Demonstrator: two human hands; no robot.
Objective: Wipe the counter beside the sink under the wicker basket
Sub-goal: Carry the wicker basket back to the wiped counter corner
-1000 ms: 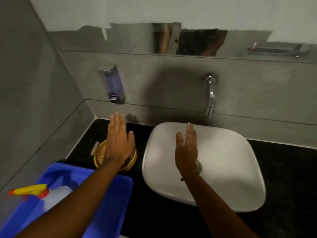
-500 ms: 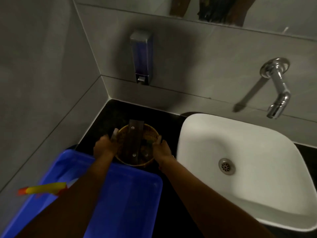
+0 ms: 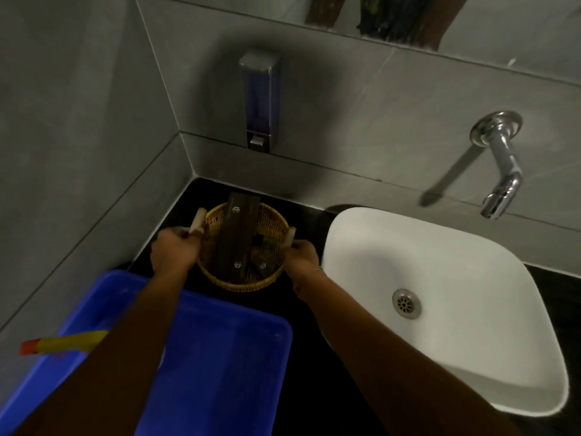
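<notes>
A round wicker basket (image 3: 270,228) sits in the back left corner of the black counter (image 3: 317,313), left of the white sink (image 3: 471,278). It holds a long dark box (image 3: 235,237) and smaller dark packets (image 3: 263,262). My left hand (image 3: 174,248) is closed on the basket's pale left handle. On the other side, my right hand (image 3: 301,253) grips the right handle. Whether the basket rests on the counter or is lifted off it I cannot tell.
A blue plastic tub (image 3: 220,357) stands on the counter in front of the basket, with a yellow and red spray nozzle (image 3: 63,343) poking out at its left. A soap dispenser (image 3: 258,99) hangs on the grey wall above. A chrome tap (image 3: 500,165) juts over the sink.
A second ago both hands hovered open over the basket and the sink. They then dropped to the basket's two sides and closed on its handles, and my view has moved closer.
</notes>
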